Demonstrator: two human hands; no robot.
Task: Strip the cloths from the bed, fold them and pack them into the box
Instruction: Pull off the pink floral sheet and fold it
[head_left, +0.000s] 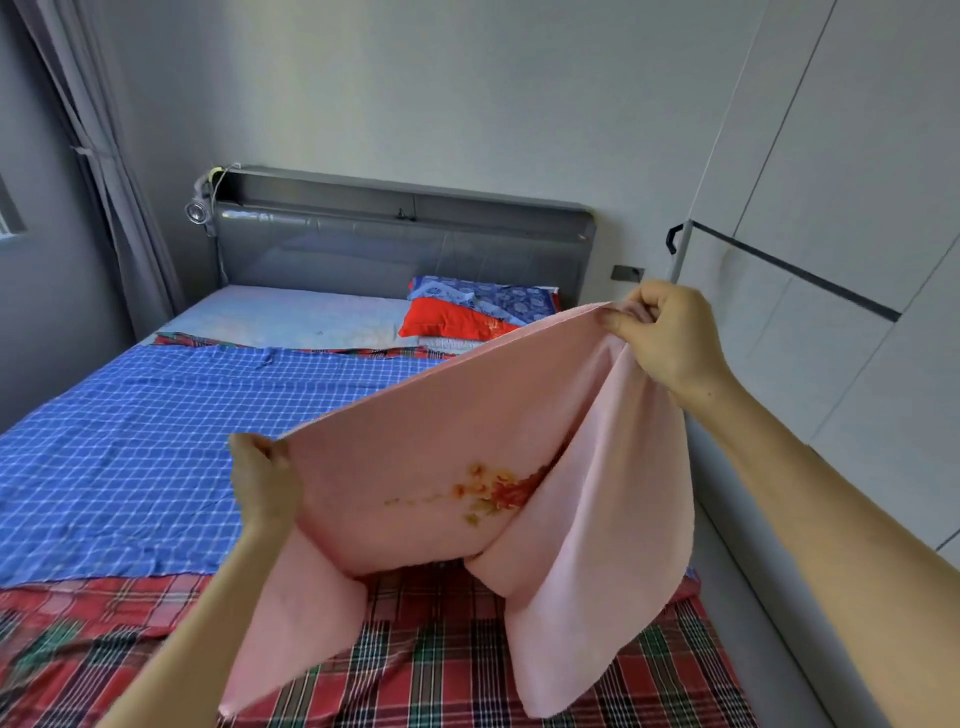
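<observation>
Folding step in hand, by my reading: pink cloth (441, 467) is lifted clear of the bed (130, 415) and spread between both hands. Left hand (265, 480) pinches one upper corner, low and near; right hand (670, 338) pinches the other corner, raised higher toward the wardrobe (857, 208). Each grip is closed tight on the cloth's top edge. Cloth hangs slack below, its lower corners drooping over the red plaid sheet (415, 675). Blue checked sheet (156, 441) lies flat behind, not yet stripped. Next move likely calls for bringing the two corners together. No box in view.
</observation>
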